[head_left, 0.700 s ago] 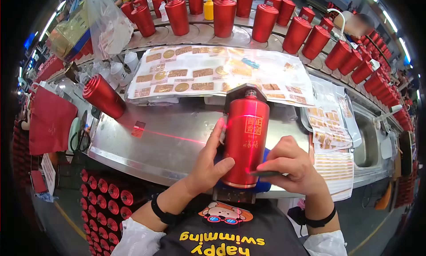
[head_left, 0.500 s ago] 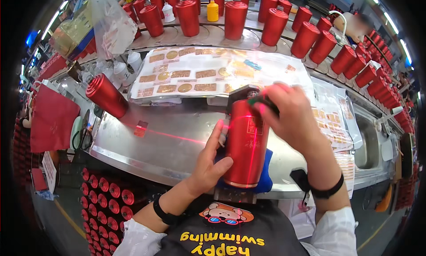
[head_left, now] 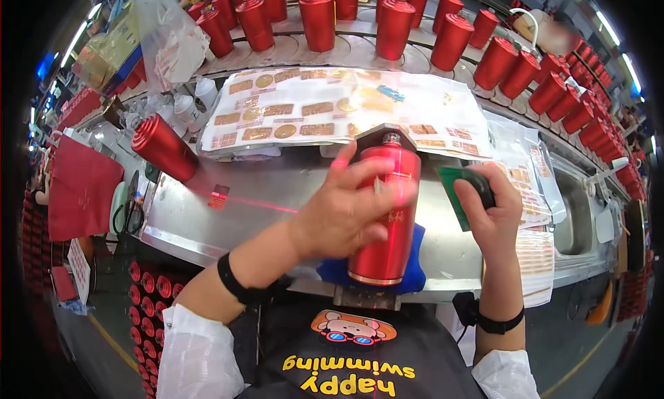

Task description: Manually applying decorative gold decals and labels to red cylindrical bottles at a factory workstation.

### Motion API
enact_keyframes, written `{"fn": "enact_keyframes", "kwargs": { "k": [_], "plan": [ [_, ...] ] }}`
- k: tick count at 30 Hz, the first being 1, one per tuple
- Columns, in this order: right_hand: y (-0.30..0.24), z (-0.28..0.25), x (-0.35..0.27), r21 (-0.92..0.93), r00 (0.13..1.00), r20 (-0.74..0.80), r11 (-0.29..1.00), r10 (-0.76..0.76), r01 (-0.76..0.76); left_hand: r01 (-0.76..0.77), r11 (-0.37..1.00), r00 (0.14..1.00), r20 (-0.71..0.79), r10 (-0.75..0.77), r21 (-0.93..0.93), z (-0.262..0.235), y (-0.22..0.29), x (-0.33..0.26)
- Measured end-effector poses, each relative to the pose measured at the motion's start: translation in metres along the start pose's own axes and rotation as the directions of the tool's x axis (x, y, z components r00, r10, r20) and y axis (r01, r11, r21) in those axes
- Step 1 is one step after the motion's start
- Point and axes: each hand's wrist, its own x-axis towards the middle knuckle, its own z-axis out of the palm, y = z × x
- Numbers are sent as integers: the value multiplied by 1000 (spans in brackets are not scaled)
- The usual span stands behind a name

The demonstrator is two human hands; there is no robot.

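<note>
A tall red metal bottle point(head_left: 387, 254) lies lengthwise on a blue pad point(head_left: 415, 271) at the near edge of a steel workbench point(head_left: 263, 191). My left hand point(head_left: 346, 209) is laid over the bottle's side, fingers spread across it and gripping it. My right hand point(head_left: 487, 205) is just right of the bottle, closed around a small dark tool with a green card point(head_left: 456, 191) against it. A thin red laser line point(head_left: 242, 202) runs across the bench toward the bottle.
Another red bottle point(head_left: 164, 148) rests tilted on a holder at the left. Sheets of gold stickers point(head_left: 325, 112) cover the bench's far side. Rows of red bottles point(head_left: 394, 25) stand on a curved conveyor behind. A red bag point(head_left: 79, 188) hangs at left; a sink point(head_left: 570, 212) lies at right.
My right hand left the top of the bottle and moved right, now holding the dark tool. My left hand shifted from the bottle's left side onto its upper face.
</note>
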Motion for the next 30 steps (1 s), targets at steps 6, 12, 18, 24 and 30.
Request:
{"fn": "enact_keyframes", "kwargs": {
  "k": [6,12,18,24,30],
  "plan": [
    [-19,6,30,82,835,481,962,-267,260,60,995,997,-38,-63,-76,10,31,-44],
    [-22,54,86,-408,848,399,761,-348,504,254,948,924,-244,-296,-190,22,34,-69],
    [7,46,56,-214,913,124,888,-388,407,554,612,674,-128,-728,-564,31,17,-56],
    [-5,23,13,294,703,603,925,-376,242,333,70,680,188,-708,-940,33,-39,3],
    [-9,28,47,-18,930,344,990,-127,142,283,-512,677,547,-493,-811,30,-62,31]
  ]
}}
